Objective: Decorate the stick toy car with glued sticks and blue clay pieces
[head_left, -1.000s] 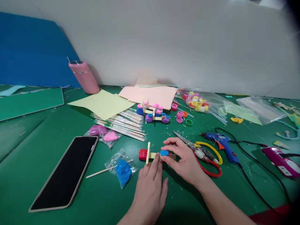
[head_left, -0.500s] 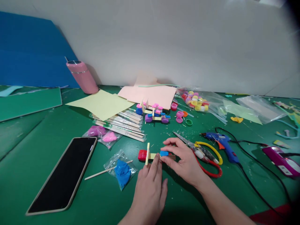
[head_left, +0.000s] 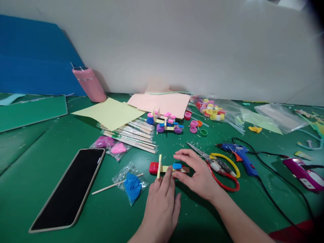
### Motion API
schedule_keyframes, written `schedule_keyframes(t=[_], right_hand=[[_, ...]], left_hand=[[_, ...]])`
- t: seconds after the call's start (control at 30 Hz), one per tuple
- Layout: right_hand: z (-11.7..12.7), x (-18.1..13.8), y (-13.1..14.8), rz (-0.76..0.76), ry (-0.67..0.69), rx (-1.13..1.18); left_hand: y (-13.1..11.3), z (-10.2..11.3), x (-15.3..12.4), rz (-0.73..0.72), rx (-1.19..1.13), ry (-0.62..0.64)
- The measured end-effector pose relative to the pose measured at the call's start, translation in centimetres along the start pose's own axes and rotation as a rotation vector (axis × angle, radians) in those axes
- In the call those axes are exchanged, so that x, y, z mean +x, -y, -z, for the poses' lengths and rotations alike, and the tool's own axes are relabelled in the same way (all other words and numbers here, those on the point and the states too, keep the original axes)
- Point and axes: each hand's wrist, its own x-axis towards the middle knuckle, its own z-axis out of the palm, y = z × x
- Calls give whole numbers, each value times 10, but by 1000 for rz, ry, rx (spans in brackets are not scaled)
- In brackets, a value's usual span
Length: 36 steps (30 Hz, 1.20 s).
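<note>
A small toy car (head_left: 165,168) made of pale stick pieces lies on the green table, with a red wheel (head_left: 154,168) at its left end and an upright stick piece (head_left: 159,166) beside that wheel. On its right part sits a blue oval clay piece (head_left: 177,166). My left hand (head_left: 162,202) rests its outstretched fingertips on the car's near side, thumb apart from it. Around the blue piece, my right hand (head_left: 197,173) is open, the thumb low near the car and the other fingers raised behind. The car's near right side is partly hidden by my fingers.
Right of my hands lie scissors (head_left: 224,167) and a blue glue gun (head_left: 239,157) with its cord. To the left are bagged blue clay (head_left: 133,187), a thin stick (head_left: 107,188) and a phone (head_left: 69,189). Finished-looking toy cars (head_left: 168,126) and bottle caps (head_left: 194,125) stand behind.
My right thumb and fingers have spread slightly away from the blue clay piece, which stays on the car. My left hand has barely moved.
</note>
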Motion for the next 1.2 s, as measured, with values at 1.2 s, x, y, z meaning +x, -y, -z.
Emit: schedule_keyframes(t=[1.2], right_hand=[[-3, 0, 1, -56, 3, 96]], left_hand=[[1, -2, 0, -14, 29, -3]])
